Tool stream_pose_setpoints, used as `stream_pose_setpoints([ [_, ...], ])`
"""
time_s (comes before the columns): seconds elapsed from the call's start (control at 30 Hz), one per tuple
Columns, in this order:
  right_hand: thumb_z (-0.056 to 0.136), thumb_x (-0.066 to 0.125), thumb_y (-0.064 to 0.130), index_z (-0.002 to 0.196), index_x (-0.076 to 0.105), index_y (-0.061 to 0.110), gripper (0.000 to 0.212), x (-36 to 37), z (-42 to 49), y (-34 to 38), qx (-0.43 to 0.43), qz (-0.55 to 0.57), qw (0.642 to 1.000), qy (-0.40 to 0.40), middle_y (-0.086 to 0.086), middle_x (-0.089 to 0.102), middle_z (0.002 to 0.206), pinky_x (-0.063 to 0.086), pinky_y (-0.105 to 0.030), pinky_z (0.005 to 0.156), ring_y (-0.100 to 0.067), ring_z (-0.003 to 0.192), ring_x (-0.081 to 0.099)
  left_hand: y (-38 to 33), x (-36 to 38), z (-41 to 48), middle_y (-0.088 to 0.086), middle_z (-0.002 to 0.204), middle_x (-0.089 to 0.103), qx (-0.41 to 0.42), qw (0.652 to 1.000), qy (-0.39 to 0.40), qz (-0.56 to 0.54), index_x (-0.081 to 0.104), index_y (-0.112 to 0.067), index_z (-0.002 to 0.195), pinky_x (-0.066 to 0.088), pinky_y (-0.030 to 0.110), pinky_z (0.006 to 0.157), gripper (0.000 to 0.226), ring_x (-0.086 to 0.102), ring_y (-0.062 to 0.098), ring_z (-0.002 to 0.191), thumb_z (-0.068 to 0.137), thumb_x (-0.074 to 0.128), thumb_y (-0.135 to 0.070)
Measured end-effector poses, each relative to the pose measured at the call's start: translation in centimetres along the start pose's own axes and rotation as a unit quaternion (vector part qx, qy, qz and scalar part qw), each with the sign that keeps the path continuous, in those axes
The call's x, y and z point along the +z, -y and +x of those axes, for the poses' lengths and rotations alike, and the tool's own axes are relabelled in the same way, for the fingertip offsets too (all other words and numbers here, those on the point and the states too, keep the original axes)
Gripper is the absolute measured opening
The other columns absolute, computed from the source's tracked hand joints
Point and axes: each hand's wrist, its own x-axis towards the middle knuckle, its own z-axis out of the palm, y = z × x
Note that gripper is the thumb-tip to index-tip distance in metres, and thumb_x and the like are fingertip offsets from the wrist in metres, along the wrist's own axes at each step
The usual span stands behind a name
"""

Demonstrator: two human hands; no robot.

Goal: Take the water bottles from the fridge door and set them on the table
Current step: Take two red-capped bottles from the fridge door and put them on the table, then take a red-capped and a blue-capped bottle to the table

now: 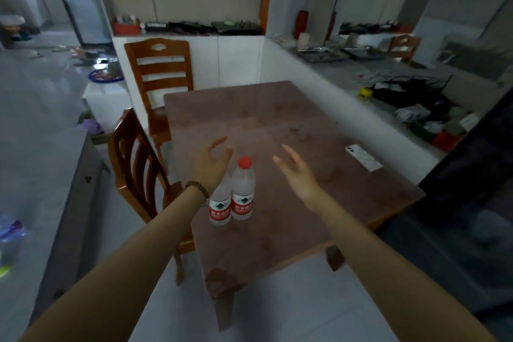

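Near table (277, 244) edge: left water bottle (220, 209) and right water bottle (243, 194), upright, side by side, touching. Left hand (213, 159) above the left one, hiding its cap, fingers loosely spread, empty. Right hand (297, 172) just beside them, fingers straight, empty. Farther right, phone (363, 158). Beyond, wooden chair (158, 69).

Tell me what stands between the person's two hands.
Two clear, red-labelled plastic water bottles stand upright there, between the open left hand and right hand, in the head view.
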Motion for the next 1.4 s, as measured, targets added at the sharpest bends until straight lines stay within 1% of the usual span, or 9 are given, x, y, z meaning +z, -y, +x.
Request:
stream_pose_setpoints([
  [0.13, 0.090, 0.057, 0.035, 0.144, 0.031, 0.025, 0.061, -5.6, -7.4, 2.5, 0.003, -0.069, 0.991, -0.116, 0.001, 0.028, 0.153, 0.025, -0.032, 0.115, -0.013, 0.140, 0.027, -3.4, 2.5, -1.8, 0.010, 0.126, 0.057, 0.112, 0.990, 0.082, -0.018, 0.055, -0.012, 0.121, 0.042, 0.033, 0.100, 0.033, 0.056, 0.030, 0.112, 0.088, 0.059, -0.019],
  [0.23, 0.092, 0.054, 0.037, 0.146, 0.023, 0.025, 0.064, -8.6, -16.0, 4.3, -0.002, -0.119, 0.974, -0.194, 0.003, 0.018, 0.156, 0.020, -0.030, 0.115, -0.013, 0.143, 0.017, -5.1, 4.1, -6.3, 0.002, 0.125, 0.058, 0.185, 0.969, 0.162, -0.019, 0.054, -0.019, 0.123, 0.032, 0.014, 0.095, 0.037, 0.051, 0.014, 0.117, 0.086, 0.061, -0.024],
  [0.3, 0.092, 0.053, 0.037, 0.148, 0.018, 0.023, 0.067, -9.8, -21.9, 5.6, 0.006, -0.193, 0.954, -0.228, 0.003, 0.008, 0.158, 0.015, -0.034, 0.117, -0.014, 0.145, 0.008, -6.1, 5.1, -9.4, 0.003, 0.130, 0.054, 0.207, 0.951, 0.228, 0.002, 0.051, -0.024, 0.126, 0.034, 0.022, 0.100, 0.042, 0.047, 0.015, 0.122, 0.086, 0.060, -0.031],
  [0.43, 0.090, 0.055, 0.041, 0.149, 0.014, 0.028, 0.073, -13.2, -35.5, 9.1, 0.044, -0.325, 0.897, -0.296, 0.007, 0.001, 0.159, 0.012, -0.040, 0.118, -0.015, 0.146, -0.001, -10.9, 7.2, -16.4, 0.004, 0.139, 0.047, 0.283, 0.893, 0.341, 0.074, 0.043, -0.028, 0.133, 0.037, 0.040, 0.105, 0.051, 0.040, 0.024, 0.130, 0.086, 0.052, -0.046],
  [0.63, 0.088, 0.058, 0.040, 0.148, 0.017, 0.028, 0.073, -16.3, -56.8, 15.8, 0.080, -0.440, 0.781, -0.436, 0.004, 0.007, 0.159, 0.016, -0.042, 0.118, -0.018, 0.146, 0.005, -22.1, 10.3, -33.5, 0.001, 0.147, 0.036, 0.411, 0.800, 0.437, 0.017, 0.036, -0.022, 0.139, 0.032, 0.039, 0.109, 0.056, 0.030, 0.020, 0.136, 0.090, 0.047, -0.046],
  [0.9, 0.088, 0.061, 0.033, 0.146, 0.024, 0.024, 0.069, -17.5, -80.1, 20.0, 0.122, -0.458, 0.687, -0.550, 0.002, 0.017, 0.157, 0.020, -0.037, 0.116, -0.019, 0.143, 0.019, -31.0, 9.7, -57.5, -0.002, 0.147, 0.036, 0.511, 0.695, 0.494, -0.106, 0.036, -0.020, 0.139, 0.027, 0.033, 0.109, 0.055, 0.028, 0.016, 0.136, 0.090, 0.050, -0.041],
  [1.17, 0.087, 0.059, 0.040, 0.146, 0.019, 0.027, 0.073, -22.1, -97.3, 19.5, 0.164, -0.431, 0.692, -0.555, 0.006, 0.009, 0.158, 0.017, -0.031, 0.114, -0.013, 0.145, 0.012, -36.7, 9.3, -72.5, 0.008, 0.141, 0.045, 0.551, 0.704, 0.435, -0.106, 0.040, -0.012, 0.136, 0.032, 0.036, 0.106, 0.055, 0.038, 0.026, 0.130, 0.089, 0.053, -0.038],
  [1.3, 0.086, 0.059, 0.042, 0.147, 0.017, 0.028, 0.075, -26.3, -101.3, 20.3, 0.151, -0.422, 0.702, -0.554, 0.006, 0.007, 0.159, 0.018, -0.036, 0.115, -0.015, 0.144, 0.013, -40.0, 10.6, -76.1, 0.009, 0.141, 0.044, 0.560, 0.711, 0.411, -0.106, 0.037, -0.012, 0.137, 0.033, 0.037, 0.105, 0.058, 0.039, 0.026, 0.130, 0.089, 0.052, -0.041],
  [1.4, 0.086, 0.060, 0.041, 0.147, 0.017, 0.028, 0.075, -30.3, -102.2, 20.7, 0.126, -0.409, 0.716, -0.552, 0.007, 0.006, 0.158, 0.016, -0.028, 0.111, -0.013, 0.144, 0.013, -42.8, 12.5, -77.5, 0.009, 0.138, 0.047, 0.564, 0.720, 0.389, -0.112, 0.038, -0.012, 0.136, 0.035, 0.037, 0.104, 0.057, 0.042, 0.026, 0.126, 0.088, 0.053, -0.041],
])
